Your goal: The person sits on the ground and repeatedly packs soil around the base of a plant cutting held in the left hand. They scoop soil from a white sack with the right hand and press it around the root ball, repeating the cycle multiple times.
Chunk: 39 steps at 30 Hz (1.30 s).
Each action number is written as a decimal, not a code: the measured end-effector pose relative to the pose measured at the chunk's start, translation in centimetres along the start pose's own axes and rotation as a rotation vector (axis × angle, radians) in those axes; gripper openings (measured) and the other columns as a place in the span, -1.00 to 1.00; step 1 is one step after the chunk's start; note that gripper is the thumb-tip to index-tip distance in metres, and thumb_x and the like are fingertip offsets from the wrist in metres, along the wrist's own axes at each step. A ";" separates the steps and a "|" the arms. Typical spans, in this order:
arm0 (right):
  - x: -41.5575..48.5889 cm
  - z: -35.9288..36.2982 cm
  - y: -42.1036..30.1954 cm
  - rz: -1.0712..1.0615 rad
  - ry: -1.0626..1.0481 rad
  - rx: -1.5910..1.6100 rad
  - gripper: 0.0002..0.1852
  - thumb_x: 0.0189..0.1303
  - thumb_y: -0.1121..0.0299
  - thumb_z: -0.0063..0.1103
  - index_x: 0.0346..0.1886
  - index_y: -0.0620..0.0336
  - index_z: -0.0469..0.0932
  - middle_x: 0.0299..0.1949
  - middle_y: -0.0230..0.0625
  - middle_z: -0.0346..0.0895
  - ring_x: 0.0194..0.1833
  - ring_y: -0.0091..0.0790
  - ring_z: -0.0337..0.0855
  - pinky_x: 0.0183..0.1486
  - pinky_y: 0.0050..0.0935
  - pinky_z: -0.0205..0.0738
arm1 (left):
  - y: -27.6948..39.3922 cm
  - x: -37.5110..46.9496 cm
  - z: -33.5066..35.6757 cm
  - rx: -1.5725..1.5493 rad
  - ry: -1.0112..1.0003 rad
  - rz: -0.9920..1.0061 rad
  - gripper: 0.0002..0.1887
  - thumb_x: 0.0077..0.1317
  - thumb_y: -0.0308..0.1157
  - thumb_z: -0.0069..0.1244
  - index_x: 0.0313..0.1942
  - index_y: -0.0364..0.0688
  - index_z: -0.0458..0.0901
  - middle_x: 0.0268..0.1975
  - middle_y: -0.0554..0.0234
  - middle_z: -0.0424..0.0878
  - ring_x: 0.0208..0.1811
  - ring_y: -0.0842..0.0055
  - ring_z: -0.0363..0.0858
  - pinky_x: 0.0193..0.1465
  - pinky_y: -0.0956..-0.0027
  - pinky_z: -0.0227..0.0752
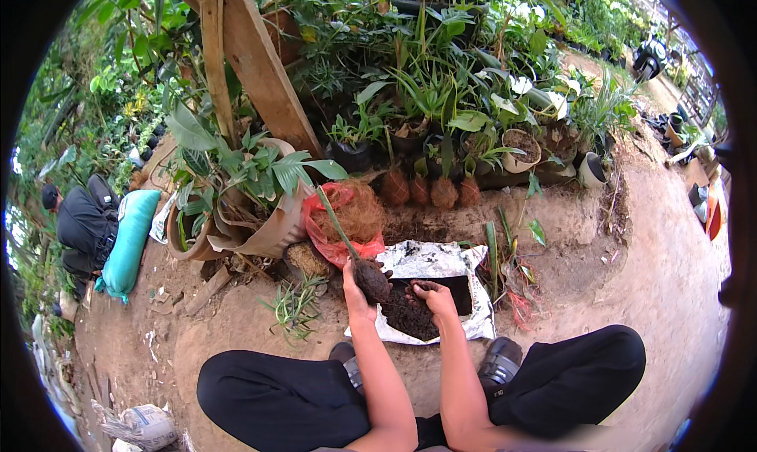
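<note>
My left hand (pixel 356 295) holds a ball of dark soil (pixel 372 280), from which a long green plant stem (pixel 336 222) rises, tilted up and left. My right hand (pixel 436 296) is just right of the ball, its fingers curled over the dark potting soil (pixel 412 317); whether they grip any soil I cannot tell. That soil lies in a white woven sack (pixel 483 301) with its top folded open, on the ground before my feet. Behind my left hand, coconut fibre (pixel 355 212) fills a red plastic bag (pixel 337 249).
Large pots (pixel 284 227) with leafy plants stand at left, near a wooden post (pixel 266 73). Fibre-wrapped root balls (pixel 443 193) line the bed's edge. Cut plants (pixel 492 254) lie right of the sack, a small spiky plant (pixel 294 310) left. A person (pixel 86 224) crouches beside a turquoise sack (pixel 129 242).
</note>
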State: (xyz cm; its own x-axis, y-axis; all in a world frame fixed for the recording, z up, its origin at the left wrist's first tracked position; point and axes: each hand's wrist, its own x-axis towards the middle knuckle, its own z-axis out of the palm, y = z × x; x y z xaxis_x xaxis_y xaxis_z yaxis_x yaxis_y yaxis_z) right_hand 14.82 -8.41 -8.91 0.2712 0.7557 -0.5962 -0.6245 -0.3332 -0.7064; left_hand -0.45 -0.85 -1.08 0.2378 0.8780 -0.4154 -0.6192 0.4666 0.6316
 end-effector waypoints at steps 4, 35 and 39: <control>0.1 0.5 0.2 -0.017 0.024 -0.002 -0.83 0.33 0.49 0.14 -0.09 0.37 0.58 -0.24 -0.17 0.68 -0.29 -0.33 0.71 -0.22 -0.41 0.66 | -0.1 0.0 0.1 0.009 -0.004 0.007 -0.39 0.32 0.26 -0.17 -0.07 -0.16 0.56 -0.24 0.16 0.65 -0.24 0.17 0.71 -0.32 0.16 0.57; -2.0 1.7 -3.7 -0.156 -0.128 -0.021 -0.70 0.48 0.39 -0.07 0.10 0.36 0.54 -0.09 -0.19 0.64 -0.16 -0.38 0.68 -0.06 -0.40 0.61 | -1.8 1.4 -1.3 -0.021 -0.098 0.012 -0.50 0.39 0.13 -0.19 -0.12 -0.17 0.57 -0.27 0.19 0.64 -0.33 0.31 0.69 -0.33 0.16 0.64; -2.4 1.2 -3.6 -0.175 -0.130 -0.088 -0.72 0.46 0.43 -0.06 0.07 0.34 0.57 -0.16 -0.23 0.65 -0.23 -0.40 0.67 -0.10 -0.40 0.61 | -1.6 1.2 -1.2 -0.019 -0.110 0.017 -0.48 0.38 0.14 -0.19 -0.11 -0.17 0.57 -0.27 0.20 0.64 -0.32 0.28 0.70 -0.33 0.13 0.63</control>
State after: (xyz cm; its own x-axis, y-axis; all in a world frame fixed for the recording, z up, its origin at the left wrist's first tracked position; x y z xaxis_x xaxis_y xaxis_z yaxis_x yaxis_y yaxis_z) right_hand 15.55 -8.32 -4.52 0.2692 0.8706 -0.4118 -0.5089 -0.2345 -0.8283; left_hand -0.14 -0.69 -3.38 0.3068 0.8927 -0.3299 -0.6376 0.4502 0.6251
